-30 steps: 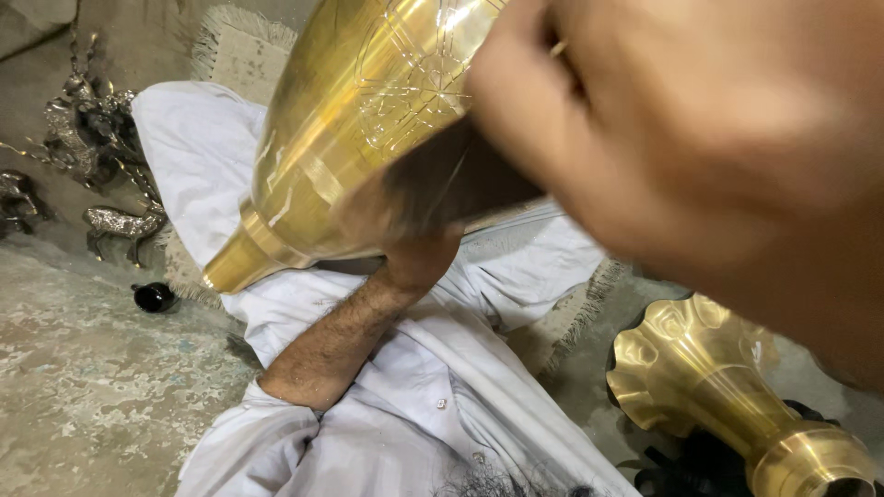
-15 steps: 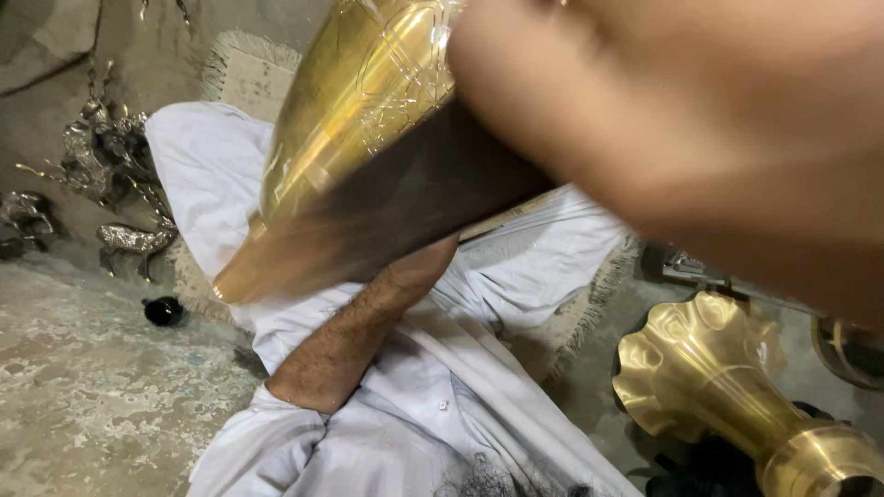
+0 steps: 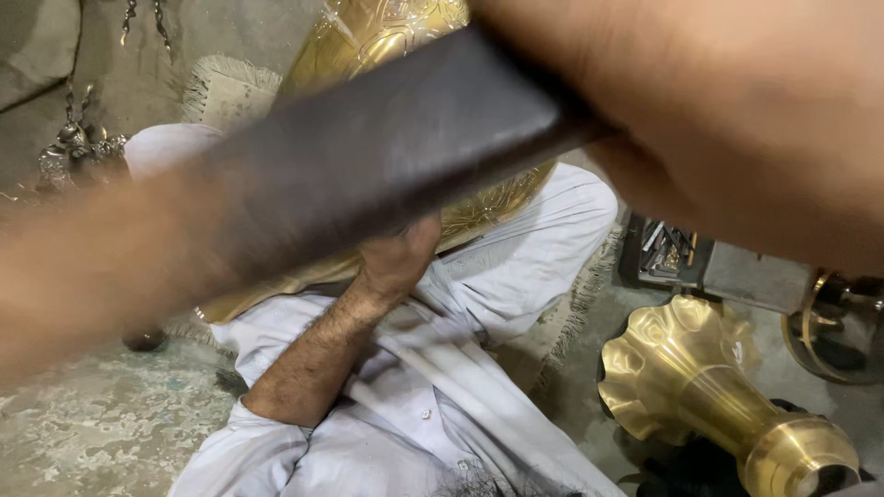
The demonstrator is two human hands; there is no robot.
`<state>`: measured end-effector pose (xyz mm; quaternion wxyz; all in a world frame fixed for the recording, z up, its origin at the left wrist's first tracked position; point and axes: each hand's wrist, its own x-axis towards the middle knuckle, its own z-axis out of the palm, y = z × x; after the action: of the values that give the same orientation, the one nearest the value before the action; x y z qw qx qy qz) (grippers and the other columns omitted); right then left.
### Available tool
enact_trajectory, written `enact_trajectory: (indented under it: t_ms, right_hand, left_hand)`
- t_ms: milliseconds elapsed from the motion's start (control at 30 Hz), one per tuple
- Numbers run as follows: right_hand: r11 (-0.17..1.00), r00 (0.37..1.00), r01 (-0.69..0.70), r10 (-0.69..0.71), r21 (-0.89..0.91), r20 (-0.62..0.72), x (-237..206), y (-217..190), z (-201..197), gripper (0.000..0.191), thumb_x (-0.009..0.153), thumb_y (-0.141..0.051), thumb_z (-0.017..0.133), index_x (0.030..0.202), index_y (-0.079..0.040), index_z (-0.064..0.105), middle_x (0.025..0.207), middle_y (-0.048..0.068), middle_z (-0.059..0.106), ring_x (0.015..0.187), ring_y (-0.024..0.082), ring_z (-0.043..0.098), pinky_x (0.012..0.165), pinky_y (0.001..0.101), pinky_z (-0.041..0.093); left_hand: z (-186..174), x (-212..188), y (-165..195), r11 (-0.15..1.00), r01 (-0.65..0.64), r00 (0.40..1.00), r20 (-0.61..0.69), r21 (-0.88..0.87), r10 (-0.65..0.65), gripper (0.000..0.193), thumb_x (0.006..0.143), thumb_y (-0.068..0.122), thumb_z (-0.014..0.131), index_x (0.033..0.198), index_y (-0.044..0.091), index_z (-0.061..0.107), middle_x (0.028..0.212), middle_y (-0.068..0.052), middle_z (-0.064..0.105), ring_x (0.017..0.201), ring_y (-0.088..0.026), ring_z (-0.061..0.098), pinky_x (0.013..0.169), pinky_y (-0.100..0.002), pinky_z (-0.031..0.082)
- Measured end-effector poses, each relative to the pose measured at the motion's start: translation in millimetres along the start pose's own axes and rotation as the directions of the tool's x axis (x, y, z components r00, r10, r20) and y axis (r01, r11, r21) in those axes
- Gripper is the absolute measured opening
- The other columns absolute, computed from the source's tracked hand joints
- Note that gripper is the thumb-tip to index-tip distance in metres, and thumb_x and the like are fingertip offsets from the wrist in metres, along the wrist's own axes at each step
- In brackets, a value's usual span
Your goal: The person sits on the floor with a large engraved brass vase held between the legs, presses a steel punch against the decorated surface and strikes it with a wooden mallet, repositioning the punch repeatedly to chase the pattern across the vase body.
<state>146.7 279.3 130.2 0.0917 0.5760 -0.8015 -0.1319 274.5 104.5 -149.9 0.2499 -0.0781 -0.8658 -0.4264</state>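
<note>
My left hand (image 3: 398, 262) grips a large engraved brass vase (image 3: 387, 32) from below and props it tilted over my lap. White trousers and a white shirt lie under it. My right hand (image 3: 727, 120) is very close to the camera at the top right, blurred. It is closed around a long dark tool (image 3: 387, 156). The tool stretches left and down across the vase, and its far end is smeared by motion. Much of the vase is hidden behind the tool.
A second brass vase (image 3: 700, 377) with a fluted mouth lies on its side at the bottom right. A dark tray of small metal tools (image 3: 668, 248) sits behind it. Chains and metal scraps (image 3: 78, 138) lie at the upper left on the rough concrete floor (image 3: 92, 433), beside a fringed mat (image 3: 221, 83).
The dark tool in my right hand has swung down and to the left across the vase and now covers much more of it. My left hand keeps its hold underneath.
</note>
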Motion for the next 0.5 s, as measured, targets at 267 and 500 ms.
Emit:
enact_trajectory:
  t_ms: [267,500]
  right_hand:
    - [0.911,0.98,-0.199,0.184,0.361,0.075,-6,-3,22,0.027,0.095,-0.009,0.065,0.12,-0.002,0.063,0.081,0.011,0.062,0.065,0.024,0.064,0.056,0.0352,0.049]
    - [0.993,0.986,-0.028,0.046,-0.114,0.163,-7,-5,11,0.017,0.098,-0.016,0.062,0.112,-0.008,0.063,0.077,0.005,0.059,0.064,0.016,0.063,0.057,0.0295,0.05]
  left_hand:
    - [9,-1,2,0.929,0.095,0.974,-0.159,-0.359,-0.161,0.017,0.095,-0.005,0.073,0.11,-0.005,0.068,0.101,-0.01,0.073,0.089,-0.019,0.071,0.074,-0.03,0.058]
    - [8,-7,-5,0.992,0.113,0.992,-0.042,-0.061,-0.116,0.021,0.091,0.001,0.074,0.111,-0.002,0.07,0.097,-0.013,0.074,0.086,-0.025,0.07,0.076,-0.037,0.056]
